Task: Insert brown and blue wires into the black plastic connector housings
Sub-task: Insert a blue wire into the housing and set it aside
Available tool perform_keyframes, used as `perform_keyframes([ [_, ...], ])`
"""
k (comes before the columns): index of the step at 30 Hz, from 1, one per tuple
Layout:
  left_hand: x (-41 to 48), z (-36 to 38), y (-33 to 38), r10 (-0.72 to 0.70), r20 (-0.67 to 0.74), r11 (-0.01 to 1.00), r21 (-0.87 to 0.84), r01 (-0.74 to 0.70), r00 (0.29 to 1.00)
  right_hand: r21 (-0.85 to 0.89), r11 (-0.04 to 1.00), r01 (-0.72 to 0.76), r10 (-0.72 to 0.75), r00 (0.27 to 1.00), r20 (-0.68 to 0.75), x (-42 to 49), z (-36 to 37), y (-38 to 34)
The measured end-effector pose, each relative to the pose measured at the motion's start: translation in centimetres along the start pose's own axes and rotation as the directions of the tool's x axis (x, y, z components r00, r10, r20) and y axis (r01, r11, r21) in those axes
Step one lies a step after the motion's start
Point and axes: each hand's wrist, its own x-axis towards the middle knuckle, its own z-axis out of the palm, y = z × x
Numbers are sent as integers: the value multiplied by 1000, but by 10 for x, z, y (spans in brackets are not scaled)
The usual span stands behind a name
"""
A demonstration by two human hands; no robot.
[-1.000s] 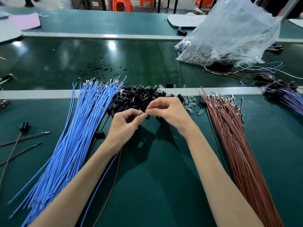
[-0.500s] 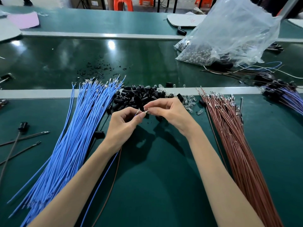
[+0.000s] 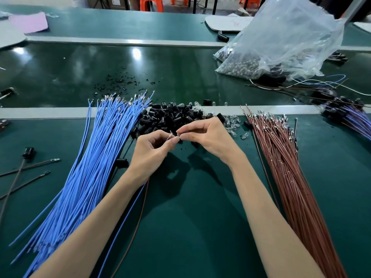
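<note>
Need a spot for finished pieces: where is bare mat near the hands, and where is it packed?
Bare: the green mat between the forearms, flanked by the blue wires and brown wires; also the dark belt left of the plastic bag. Crowded: the black housings pile by the metal rail.

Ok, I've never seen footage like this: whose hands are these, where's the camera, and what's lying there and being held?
No machine here: a person's bare hands, filmed by a head-worn camera looking down. On the green table lie a bundle of blue wires left, brown wires right, and a pile of black housings between, with a plastic bag farther back. The left hand pinches the end of a loose blue wire; a loose brown wire trails beside it. The right hand pinches a small piece at that tip, too small to identify.
</note>
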Motion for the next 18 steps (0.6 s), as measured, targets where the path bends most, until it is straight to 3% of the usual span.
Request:
perform_keyframes([
  [8,0,0,-2,34,-9,999,22,-34,999,-130,991,31,-30,1000,9,2,0,-2],
  [14,0,1,-2,42,-57,999,27,-40,998,-136,990,25,-34,997,-64,4,4,-1],
  [18,0,0,-2,33,-31,999,41,-32,999,-89,996,22,-25,999,-29,3,2,0],
])
